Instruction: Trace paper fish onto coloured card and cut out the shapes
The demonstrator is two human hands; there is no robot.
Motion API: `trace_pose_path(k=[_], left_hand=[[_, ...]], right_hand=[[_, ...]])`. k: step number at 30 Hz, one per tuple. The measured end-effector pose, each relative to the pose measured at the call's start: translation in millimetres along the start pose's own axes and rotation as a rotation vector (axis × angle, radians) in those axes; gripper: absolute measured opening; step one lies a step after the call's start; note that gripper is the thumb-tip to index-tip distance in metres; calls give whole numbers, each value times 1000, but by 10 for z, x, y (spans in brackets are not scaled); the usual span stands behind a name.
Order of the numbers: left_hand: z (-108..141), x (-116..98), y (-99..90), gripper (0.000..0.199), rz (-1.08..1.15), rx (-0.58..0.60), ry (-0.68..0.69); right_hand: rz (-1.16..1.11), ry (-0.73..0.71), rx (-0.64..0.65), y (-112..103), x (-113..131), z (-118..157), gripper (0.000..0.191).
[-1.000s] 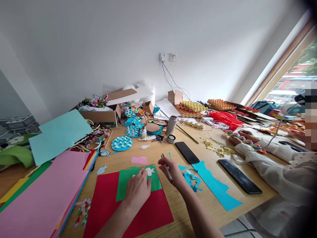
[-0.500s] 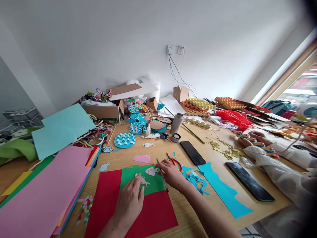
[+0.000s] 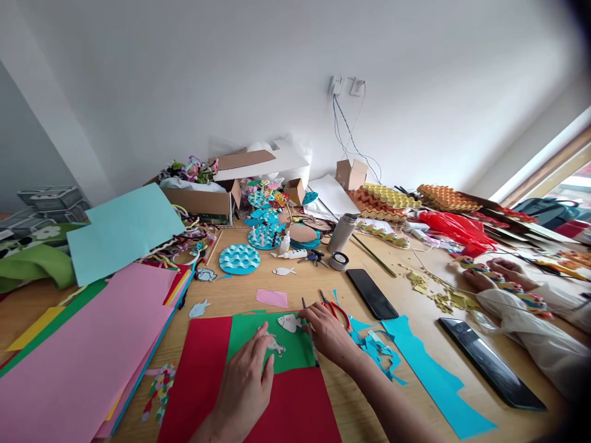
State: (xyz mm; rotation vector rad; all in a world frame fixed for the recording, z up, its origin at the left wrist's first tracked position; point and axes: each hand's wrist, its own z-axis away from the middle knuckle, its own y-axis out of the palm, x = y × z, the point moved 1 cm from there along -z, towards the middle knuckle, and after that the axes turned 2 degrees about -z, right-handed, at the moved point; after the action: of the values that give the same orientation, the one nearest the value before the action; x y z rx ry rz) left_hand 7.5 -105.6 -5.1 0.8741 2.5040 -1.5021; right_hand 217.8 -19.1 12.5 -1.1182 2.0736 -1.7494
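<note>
My left hand (image 3: 247,378) lies over the green paper (image 3: 295,360), fingers stretched out and lowered. Its fingertips partly cover a grey-white fish cutout (image 3: 277,348). A pen (image 3: 316,355) is held in my right hand (image 3: 327,332), slanting down toward me under the curled fingers. At those fingertips, the tail of a second white fish cutout (image 3: 289,322) is touched or nearly touched; I cannot tell which. The green sheet rests on a larger red sheet (image 3: 194,375). Scissors with orange-red handles (image 3: 339,314) lie just beyond my right hand.
Blue paper scraps (image 3: 381,354) and a black phone (image 3: 372,293) lie right of my hands. Stacked coloured paper (image 3: 92,344) fills the left. A steel bottle (image 3: 342,232) and a glue bottle (image 3: 295,254) stand or lie behind. Another person's hands (image 3: 480,280) are far right.
The view has turned slightly left, so the table's things appear further right. Both hands stay at nearly the same spots on the paper, the right one still with the pen.
</note>
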Motion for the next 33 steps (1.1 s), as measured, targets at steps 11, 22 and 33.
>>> trace_pose_path(k=[11,22,33], left_hand=[[4,34,37,29,74,-20,-47],[-42,46,-9,21,37,15,-121],[-18,25,49,21,22,42,-127]], right_hand=[[-163,150,-304,-72,-44,-156,11],[-236,111,-388,263,-28,-170,9],[-239,72,-379,326,-82,-114,13]])
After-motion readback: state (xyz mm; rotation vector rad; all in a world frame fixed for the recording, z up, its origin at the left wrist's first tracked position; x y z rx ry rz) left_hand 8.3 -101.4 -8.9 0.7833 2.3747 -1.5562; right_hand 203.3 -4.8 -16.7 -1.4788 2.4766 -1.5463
